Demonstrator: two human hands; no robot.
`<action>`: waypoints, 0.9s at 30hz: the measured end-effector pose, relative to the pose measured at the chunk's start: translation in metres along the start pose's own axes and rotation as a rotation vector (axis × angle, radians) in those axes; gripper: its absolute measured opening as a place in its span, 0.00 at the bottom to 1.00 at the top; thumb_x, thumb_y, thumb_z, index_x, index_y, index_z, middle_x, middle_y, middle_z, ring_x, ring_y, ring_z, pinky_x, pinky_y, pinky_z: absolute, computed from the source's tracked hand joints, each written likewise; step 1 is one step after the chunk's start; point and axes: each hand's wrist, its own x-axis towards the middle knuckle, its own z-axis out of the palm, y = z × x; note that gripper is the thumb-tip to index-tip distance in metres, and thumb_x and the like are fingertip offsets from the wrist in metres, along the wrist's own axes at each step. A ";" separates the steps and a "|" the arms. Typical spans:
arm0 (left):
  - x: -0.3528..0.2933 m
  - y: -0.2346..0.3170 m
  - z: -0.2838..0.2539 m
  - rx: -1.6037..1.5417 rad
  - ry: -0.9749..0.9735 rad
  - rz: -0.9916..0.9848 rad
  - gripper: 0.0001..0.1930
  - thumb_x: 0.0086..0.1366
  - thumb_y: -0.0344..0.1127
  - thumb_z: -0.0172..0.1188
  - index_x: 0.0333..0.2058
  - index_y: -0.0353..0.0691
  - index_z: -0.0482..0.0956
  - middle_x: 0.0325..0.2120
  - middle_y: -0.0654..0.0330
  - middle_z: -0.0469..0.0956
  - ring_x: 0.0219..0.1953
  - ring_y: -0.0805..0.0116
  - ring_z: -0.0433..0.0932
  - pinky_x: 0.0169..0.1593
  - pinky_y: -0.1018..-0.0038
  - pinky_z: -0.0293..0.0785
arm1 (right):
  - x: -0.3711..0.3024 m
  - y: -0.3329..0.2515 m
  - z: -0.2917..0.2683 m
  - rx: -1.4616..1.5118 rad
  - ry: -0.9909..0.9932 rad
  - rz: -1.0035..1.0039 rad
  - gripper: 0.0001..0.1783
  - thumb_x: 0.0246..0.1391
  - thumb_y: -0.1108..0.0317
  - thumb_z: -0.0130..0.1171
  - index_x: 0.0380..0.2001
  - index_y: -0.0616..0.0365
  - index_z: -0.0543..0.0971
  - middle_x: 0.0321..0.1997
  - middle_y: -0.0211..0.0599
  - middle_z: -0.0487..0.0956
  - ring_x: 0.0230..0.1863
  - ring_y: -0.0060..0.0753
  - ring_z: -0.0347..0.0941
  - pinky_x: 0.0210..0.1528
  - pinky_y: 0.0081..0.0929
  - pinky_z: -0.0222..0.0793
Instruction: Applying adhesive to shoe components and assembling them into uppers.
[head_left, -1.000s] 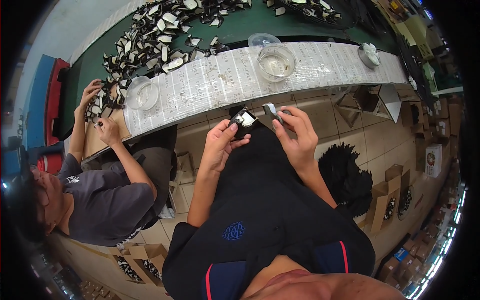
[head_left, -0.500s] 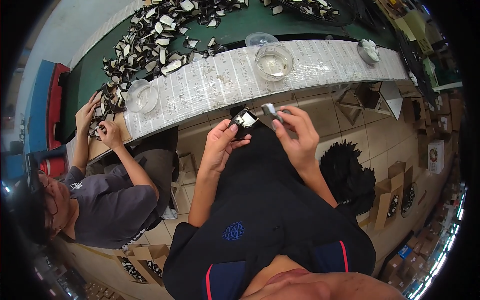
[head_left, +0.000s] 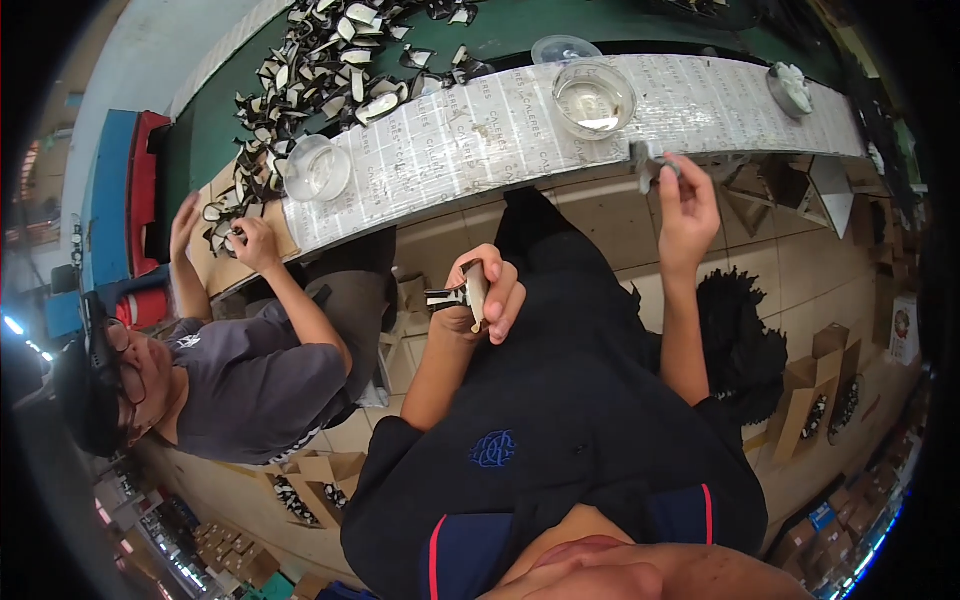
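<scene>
My left hand (head_left: pixel 497 290) is closed round a small curved black piece with a cream inner side (head_left: pixel 450 298), held in front of my chest and turned edge-on. My right hand (head_left: pixel 692 212) is raised near the front edge of the bench. Its thumb and fingers pinch a small grey, strip-like object (head_left: pixel 645 168), too blurred to name. On the bench beyond stands a clear round tub (head_left: pixel 593 103) with a little liquid in it. A heap of similar black-and-cream pieces (head_left: pixel 330 60) lies on the green surface at the far left.
At my left, a co-worker in a grey shirt (head_left: pixel 255 370) handles pieces on a cardboard sheet (head_left: pixel 277 237). A second clear tub (head_left: pixel 318 168) and a bowl of white material (head_left: pixel 790 92) stand on the bench. Black frayed material (head_left: pixel 740 345) and open cartons (head_left: pixel 815 390) are at my right.
My left hand has come down toward my chest and turned the piece edge-on. My right hand has moved away to the right and up to the bench edge with the grey object.
</scene>
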 end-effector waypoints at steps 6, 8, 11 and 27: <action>0.016 0.007 -0.016 0.315 0.488 0.073 0.22 0.62 0.39 0.65 0.49 0.34 0.70 0.34 0.54 0.77 0.30 0.63 0.78 0.31 0.76 0.80 | 0.083 0.078 -0.013 -0.072 0.124 0.067 0.12 0.60 0.70 0.59 0.44 0.65 0.78 0.37 0.32 0.80 0.37 0.18 0.74 0.41 0.17 0.70; 0.030 0.015 -0.027 0.489 0.724 0.077 0.20 0.69 0.38 0.56 0.54 0.33 0.68 0.44 0.52 0.78 0.39 0.62 0.80 0.39 0.74 0.82 | 0.108 0.103 -0.015 -0.044 0.142 0.101 0.12 0.61 0.67 0.59 0.43 0.65 0.78 0.33 0.30 0.80 0.34 0.17 0.74 0.38 0.17 0.70; 0.059 0.034 -0.045 0.779 0.835 0.001 0.16 0.71 0.37 0.51 0.51 0.31 0.70 0.44 0.52 0.78 0.41 0.61 0.80 0.44 0.69 0.82 | 0.126 0.130 -0.010 -0.013 0.206 0.125 0.12 0.61 0.65 0.59 0.40 0.64 0.78 0.30 0.31 0.80 0.30 0.18 0.74 0.34 0.19 0.70; 0.380 0.121 -0.069 1.525 0.403 -0.013 0.27 0.73 0.44 0.48 0.60 0.27 0.64 0.56 0.46 0.72 0.55 0.53 0.74 0.56 0.73 0.72 | 0.128 0.129 -0.011 -0.129 0.333 0.049 0.11 0.59 0.67 0.62 0.38 0.66 0.77 0.30 0.35 0.82 0.29 0.21 0.76 0.33 0.21 0.73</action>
